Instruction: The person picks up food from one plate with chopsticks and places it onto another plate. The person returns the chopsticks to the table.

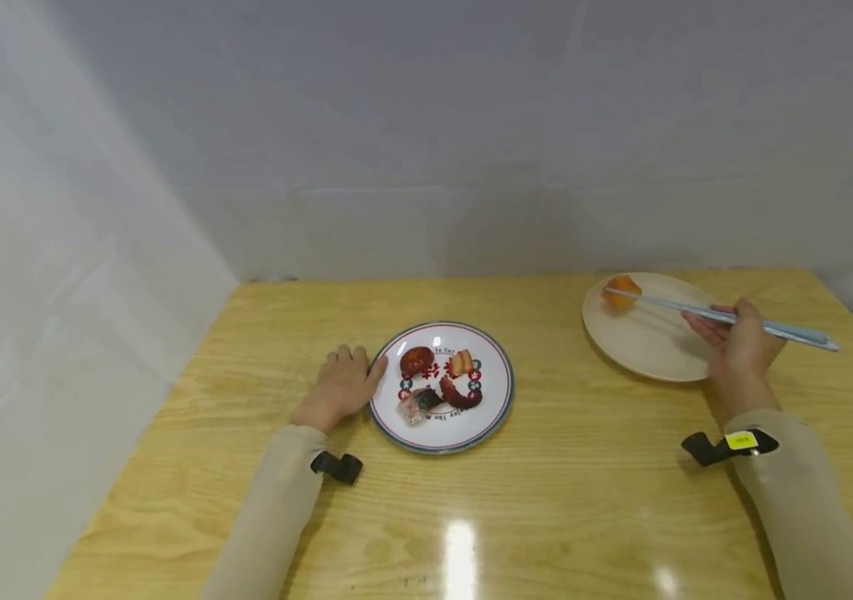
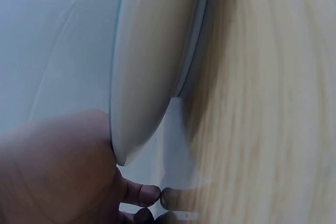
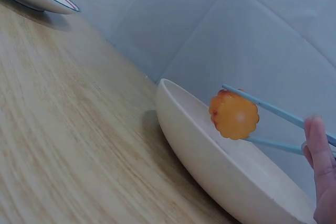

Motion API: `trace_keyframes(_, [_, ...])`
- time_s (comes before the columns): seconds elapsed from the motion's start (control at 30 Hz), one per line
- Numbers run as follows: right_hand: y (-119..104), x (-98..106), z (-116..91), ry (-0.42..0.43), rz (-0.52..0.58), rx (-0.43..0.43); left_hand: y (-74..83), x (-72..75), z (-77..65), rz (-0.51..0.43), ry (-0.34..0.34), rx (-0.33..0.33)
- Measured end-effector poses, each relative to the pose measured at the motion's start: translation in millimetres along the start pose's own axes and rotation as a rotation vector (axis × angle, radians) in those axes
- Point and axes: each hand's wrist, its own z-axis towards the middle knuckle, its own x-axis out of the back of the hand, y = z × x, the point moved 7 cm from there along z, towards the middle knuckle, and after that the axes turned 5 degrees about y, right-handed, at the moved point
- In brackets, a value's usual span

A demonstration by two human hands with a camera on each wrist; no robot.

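Note:
My right hand (image 1: 745, 354) holds a pair of light blue chopsticks (image 1: 704, 312). Between their tips is an orange food piece with a scalloped edge (image 3: 234, 115), over the far left part of a cream plate (image 1: 666, 342). Whether the piece touches that plate, I cannot tell. My left hand (image 1: 340, 385) is at the left side of a white plate with a blue rim (image 1: 471, 429). Its thumb rests on the rim, while the other fingers are low by the table. On the white plate lie a round brown piece (image 1: 416, 361), a layered meat slice (image 1: 461, 362), a dark red curved piece (image 1: 461, 395) and a wrapped-looking piece (image 1: 419, 404).
Both plates stand on a light wooden table (image 1: 546, 492), with bare wood between them. Behind the table's far edge hangs a pale sheet (image 1: 426, 150), which continues along the left. A black camera (image 1: 730, 446) is strapped to the right wrist, another (image 1: 337, 467) to the left.

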Motion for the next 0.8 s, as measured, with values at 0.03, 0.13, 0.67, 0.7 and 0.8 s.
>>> trace_keyframes(0.03, [0, 0, 0, -0.001, 0.003, -0.013, 0.3, 0.2, 0.2, 0.000, 0.005, -0.003])
trace_keyframes(0.13, [3, 1, 0, -0.014, 0.012, -0.053, 1.0, 0.5, 0.5, -0.001, 0.017, -0.011])
trace_keyframes(0.67, [8, -10, -10, -0.209, 0.076, -0.242, 1.0, 0.1, -0.7, 0.002, 0.012, -0.008])
trace_keyframes(0.7, [8, -11, -11, -0.213, 0.082, -0.247, 1.0, -0.1, -0.8, 0.002, 0.008, -0.006])
trace_keyframes(0.8, [8, -13, -13, -0.227, 0.090, -0.260, 0.7, -0.7, -1.1, -0.001, -0.004, -0.001])
